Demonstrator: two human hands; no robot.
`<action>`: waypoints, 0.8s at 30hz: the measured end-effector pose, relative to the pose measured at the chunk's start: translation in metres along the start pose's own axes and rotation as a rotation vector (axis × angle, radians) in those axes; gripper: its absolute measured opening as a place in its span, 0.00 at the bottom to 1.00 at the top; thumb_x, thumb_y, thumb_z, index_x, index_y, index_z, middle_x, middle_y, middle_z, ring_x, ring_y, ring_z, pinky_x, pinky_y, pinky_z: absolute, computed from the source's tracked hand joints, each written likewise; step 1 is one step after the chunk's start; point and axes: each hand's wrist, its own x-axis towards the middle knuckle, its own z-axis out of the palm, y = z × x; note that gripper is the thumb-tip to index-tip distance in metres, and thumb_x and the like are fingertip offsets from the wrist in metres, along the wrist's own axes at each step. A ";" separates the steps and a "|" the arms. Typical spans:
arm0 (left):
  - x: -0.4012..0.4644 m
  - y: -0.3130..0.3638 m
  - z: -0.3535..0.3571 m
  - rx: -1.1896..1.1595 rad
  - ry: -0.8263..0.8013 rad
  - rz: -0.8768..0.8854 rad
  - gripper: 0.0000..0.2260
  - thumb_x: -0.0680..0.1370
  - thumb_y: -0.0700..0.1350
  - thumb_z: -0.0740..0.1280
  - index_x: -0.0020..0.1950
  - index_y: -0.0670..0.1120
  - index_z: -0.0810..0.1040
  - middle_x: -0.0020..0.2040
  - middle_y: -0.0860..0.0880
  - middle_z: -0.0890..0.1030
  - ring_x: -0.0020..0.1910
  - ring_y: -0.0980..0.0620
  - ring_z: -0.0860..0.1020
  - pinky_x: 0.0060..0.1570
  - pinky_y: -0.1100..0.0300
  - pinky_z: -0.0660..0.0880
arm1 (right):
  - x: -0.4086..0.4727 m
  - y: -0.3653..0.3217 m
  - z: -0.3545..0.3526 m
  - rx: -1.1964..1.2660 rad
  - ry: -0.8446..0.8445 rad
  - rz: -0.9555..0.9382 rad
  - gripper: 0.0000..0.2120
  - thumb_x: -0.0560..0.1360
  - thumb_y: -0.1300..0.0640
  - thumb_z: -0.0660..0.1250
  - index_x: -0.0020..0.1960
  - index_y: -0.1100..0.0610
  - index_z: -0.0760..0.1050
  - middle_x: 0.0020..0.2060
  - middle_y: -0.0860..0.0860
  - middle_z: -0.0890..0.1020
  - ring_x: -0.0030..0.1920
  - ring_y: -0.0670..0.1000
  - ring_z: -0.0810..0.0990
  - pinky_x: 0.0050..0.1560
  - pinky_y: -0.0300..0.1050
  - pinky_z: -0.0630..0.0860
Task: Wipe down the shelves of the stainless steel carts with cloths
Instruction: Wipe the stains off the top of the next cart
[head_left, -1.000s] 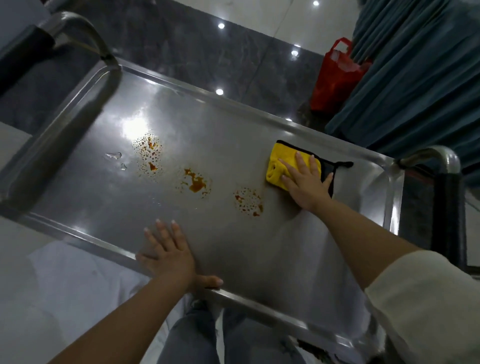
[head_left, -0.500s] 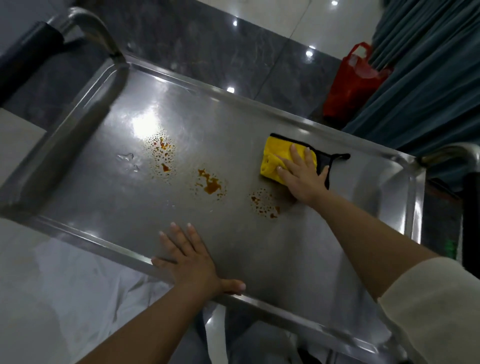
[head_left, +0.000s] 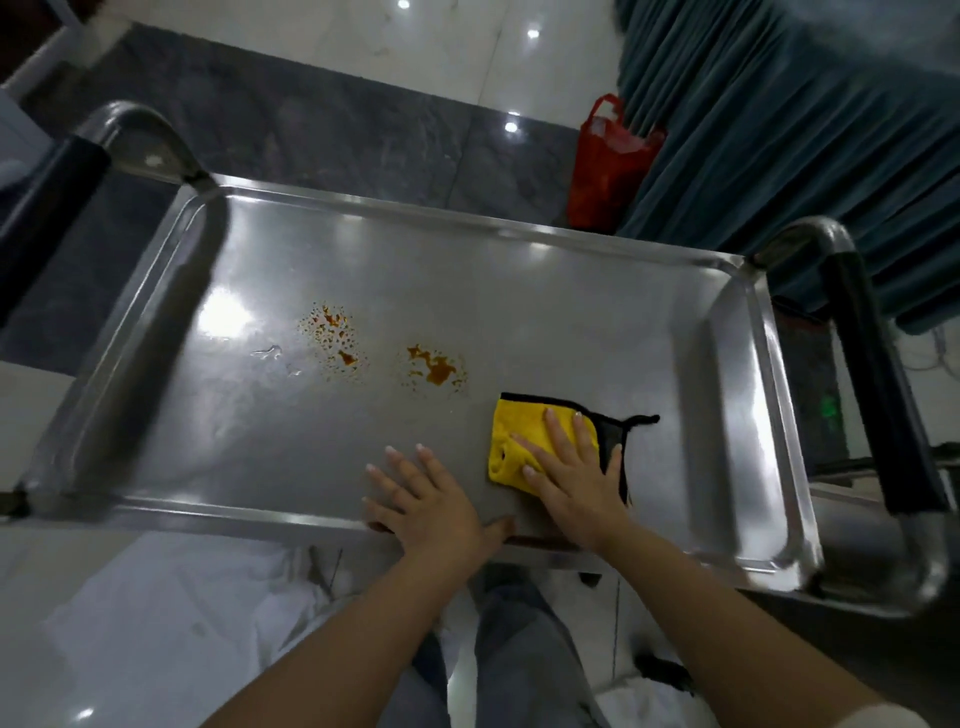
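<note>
1. On the top shelf (head_left: 519, 291) of the stainless steel cart: two orange-brown stain patches, one (head_left: 332, 335) left of centre and one (head_left: 434, 366) nearer the middle, plus a few clear droplets (head_left: 270, 354) further left.
2. Just right of the second stain, towards the near rim: a folded yellow cloth (head_left: 519, 441) with black edging and a black loop sticking out to the right.
3. Flat on that cloth: the right hand (head_left: 571, 478), palm down, fingers spread and straight, pressing rather than gripping.
4. Just beside it to the left, apart from the cloth: the left hand (head_left: 431, 504), also open and flat on the bare steel, thumb lying along the near rim.
5. At either end of the shelf: curved tube handles with black grips, left one (head_left: 47, 208), right one (head_left: 878, 384).
6. Beyond the far rim: dark and pale floor tiles, a red plastic bag (head_left: 608, 166) on the floor against a teal curtain (head_left: 805, 130).
7. Below the near rim: blue trouser legs (head_left: 514, 644) and white fabric (head_left: 182, 623) to the left.
</note>
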 end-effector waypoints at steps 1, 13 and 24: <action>-0.001 -0.008 0.000 0.006 0.013 0.052 0.62 0.64 0.76 0.63 0.75 0.39 0.29 0.73 0.32 0.29 0.71 0.27 0.31 0.69 0.32 0.42 | -0.008 -0.003 0.004 -0.011 0.010 0.018 0.21 0.78 0.36 0.46 0.66 0.24 0.41 0.74 0.38 0.35 0.73 0.46 0.28 0.68 0.68 0.30; 0.039 -0.109 -0.053 0.132 0.070 0.029 0.73 0.49 0.85 0.53 0.72 0.37 0.25 0.73 0.35 0.27 0.73 0.33 0.30 0.70 0.33 0.39 | -0.024 -0.020 0.034 -0.253 0.087 0.090 0.31 0.72 0.28 0.43 0.68 0.29 0.28 0.73 0.45 0.29 0.74 0.55 0.28 0.67 0.75 0.38; 0.046 -0.105 -0.054 0.165 -0.034 -0.008 0.71 0.52 0.85 0.54 0.63 0.38 0.15 0.64 0.34 0.16 0.66 0.31 0.21 0.69 0.31 0.35 | 0.105 -0.017 -0.029 -0.245 0.066 -0.063 0.27 0.77 0.34 0.48 0.72 0.30 0.40 0.77 0.42 0.39 0.76 0.52 0.33 0.66 0.75 0.37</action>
